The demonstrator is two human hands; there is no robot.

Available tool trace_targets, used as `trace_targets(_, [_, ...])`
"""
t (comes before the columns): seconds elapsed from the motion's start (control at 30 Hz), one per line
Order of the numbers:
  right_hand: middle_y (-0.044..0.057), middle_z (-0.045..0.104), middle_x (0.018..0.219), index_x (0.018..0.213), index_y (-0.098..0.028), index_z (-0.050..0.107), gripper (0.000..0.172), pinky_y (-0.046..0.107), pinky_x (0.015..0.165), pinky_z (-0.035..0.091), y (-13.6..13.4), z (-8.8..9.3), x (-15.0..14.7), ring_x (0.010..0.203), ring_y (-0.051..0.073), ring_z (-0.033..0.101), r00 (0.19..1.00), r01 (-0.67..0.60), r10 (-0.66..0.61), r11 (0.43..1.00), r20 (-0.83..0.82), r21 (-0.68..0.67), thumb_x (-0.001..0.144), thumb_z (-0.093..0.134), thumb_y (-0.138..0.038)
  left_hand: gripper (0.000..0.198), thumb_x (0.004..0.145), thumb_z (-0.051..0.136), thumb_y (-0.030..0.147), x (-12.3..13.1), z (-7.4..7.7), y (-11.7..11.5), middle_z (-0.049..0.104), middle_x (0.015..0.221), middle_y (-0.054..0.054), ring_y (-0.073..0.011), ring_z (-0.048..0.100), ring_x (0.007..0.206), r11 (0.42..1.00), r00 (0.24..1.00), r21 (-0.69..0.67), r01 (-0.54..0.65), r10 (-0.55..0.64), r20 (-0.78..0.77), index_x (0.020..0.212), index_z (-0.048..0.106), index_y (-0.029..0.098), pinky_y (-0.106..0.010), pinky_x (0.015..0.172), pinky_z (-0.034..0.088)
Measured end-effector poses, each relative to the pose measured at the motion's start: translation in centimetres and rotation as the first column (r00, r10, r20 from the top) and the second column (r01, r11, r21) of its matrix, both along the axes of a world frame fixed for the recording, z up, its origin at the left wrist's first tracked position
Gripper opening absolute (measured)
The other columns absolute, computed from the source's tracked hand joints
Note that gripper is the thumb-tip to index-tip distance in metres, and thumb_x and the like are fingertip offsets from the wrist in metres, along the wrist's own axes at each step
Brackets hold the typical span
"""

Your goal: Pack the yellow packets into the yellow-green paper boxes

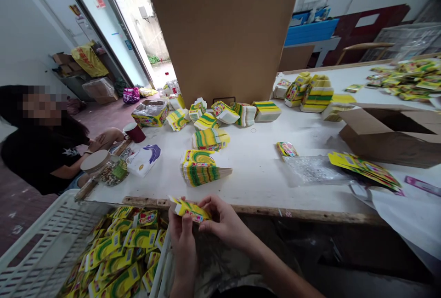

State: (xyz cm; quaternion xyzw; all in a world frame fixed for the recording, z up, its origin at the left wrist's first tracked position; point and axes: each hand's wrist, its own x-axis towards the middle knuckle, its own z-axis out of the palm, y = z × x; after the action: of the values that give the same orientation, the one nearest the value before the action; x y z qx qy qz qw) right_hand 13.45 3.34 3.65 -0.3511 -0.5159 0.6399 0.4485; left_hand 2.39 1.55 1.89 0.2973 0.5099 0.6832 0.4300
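At a cluttered white table, the left hand and right hand both pinch one small yellow carton.

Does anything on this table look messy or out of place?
Yes, mildly. At the right, a white sheet droops over the near edge of the table instead of lying flat. At the far right, a heap of yellow packets lies jumbled, unlike the tidier yellow stacks. No clear spill or damage shows.
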Motion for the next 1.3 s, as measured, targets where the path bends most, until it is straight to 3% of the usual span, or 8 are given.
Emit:
trace_targets(0.23, [0.003,0.072,0.085,0.098,-0.022,0.073,0.019,0.028,0.072,0.048,0.5,0.1,2.6,0.078,0.018,0.063,0.965,0.089,-0.156,0.951,0.212,0.296,0.087,0.057,-0.021,0.035,0.065,0.079,0.042,-0.7,0.6,0.5,0.07,0.085,-0.003,-0.0173,0.064,0.077,0.995,0.99,-0.027,-0.099,0.101,0.095,0.088,0.067,0.017,-0.028,0.076,0.051])
trace_targets(0.37, [0.005,0.07,0.096,0.107,-0.029,0.071,0.032,0.035,0.082,0.045,0.7,1.3,5.3,0.089,0.02,0.057,0.8,0.034,-0.43,0.729,0.419,0.684,0.088,0.052,-0.012,0.058,0.082,0.055,0.057,-2.6,2.8,-0.1,0.059,0.125,-0.012,-0.0256,0.053,0.118,0.985,0.995,0.156,0.079,-0.069,-0.068,0.126,0.053,0.019,-0.038,0.1,0.042])
trace_targets(0.53, [-0.002,0.067,0.104,0.112,-0.035,0.064,0.032,0.045,0.112,0.019,-0.8,2.4,5.2,0.106,0.02,0.051,0.773,-0.259,-0.409,0.495,0.486,0.829,0.089,0.055,-0.015,0.084,0.057,0.082,0.039,-3.5,4.2,-0.4,0.054,0.131,-0.014,-0.0325,0.05,0.121,0.904,0.608,-0.111,0.414,-0.365,-0.705,0.13,0.047,0.019,-0.043,0.101,0.04])
trace_targets(0.73, [0.013,0.032,0.148,0.144,-0.021,0.029,0.069,0.048,0.112,0.025,-1.0,1.0,4.3,0.137,0.029,0.028,0.91,0.265,-0.376,0.853,0.176,0.45,0.085,0.059,-0.042,0.069,0.072,0.068,0.037,-0.7,2.8,-0.6,0.066,0.103,-0.011,-0.0273,0.065,0.09,0.916,0.435,-0.231,0.327,-0.363,-0.824,0.129,0.035,0.016,-0.038,0.076,0.053])
trace_targets(0.8, [0.015,0.05,0.135,0.135,-0.017,0.044,0.059,0.045,0.106,0.035,-0.5,0.3,4.0,0.126,0.028,0.046,0.995,0.089,-0.086,0.994,-0.045,0.071,0.088,0.051,-0.051,0.072,0.074,0.065,0.032,-0.1,2.3,-0.8,0.065,0.107,-0.01,-0.0246,0.065,0.092,0.913,0.414,-0.189,0.361,-0.339,-0.845,0.134,0.028,0.019,-0.035,0.077,0.053])
trace_targets(0.93, [0.012,0.066,0.112,0.117,-0.013,0.061,0.048,0.043,0.105,0.036,0.0,-0.5,3.5,0.108,0.025,0.06,0.89,-0.285,0.149,0.92,-0.432,-0.269,0.08,0.065,-0.043,0.061,0.071,0.061,0.018,0.0,1.8,-0.9,0.061,0.115,-0.008,-0.0226,0.063,0.096,0.896,0.346,-0.123,0.426,-0.287,-0.893,0.125,0.034,0.024,-0.032,0.078,0.052])
trace_targets(1.13, [0.009,0.05,0.139,0.141,-0.024,0.04,0.057,0.043,0.11,0.03,-0.5,-0.1,3.6,0.127,0.024,0.046,0.988,-0.129,0.131,0.991,-0.079,0.036,0.087,0.058,-0.034,0.069,0.068,0.058,0.017,-0.5,1.2,-0.6,0.063,0.106,-0.009,-0.0235,0.065,0.09,0.872,0.376,-0.212,0.441,-0.394,-0.839,0.128,0.024,0.019,-0.033,0.074,0.054])
trace_targets(1.3, [0.007,0.045,0.144,0.136,-0.027,0.049,0.054,0.038,0.11,0.033,-0.5,-0.6,3.6,0.132,0.02,0.043,0.95,-0.004,-0.13,0.903,0.284,0.429,0.086,0.041,-0.007,0.075,0.072,0.06,0.024,-0.4,-0.4,0.0,0.05,0.125,-0.019,-0.0282,0.055,0.114,0.928,0.39,-0.127,0.35,-0.268,-0.881,0.132,0.018,0.015,-0.043,0.092,0.048])
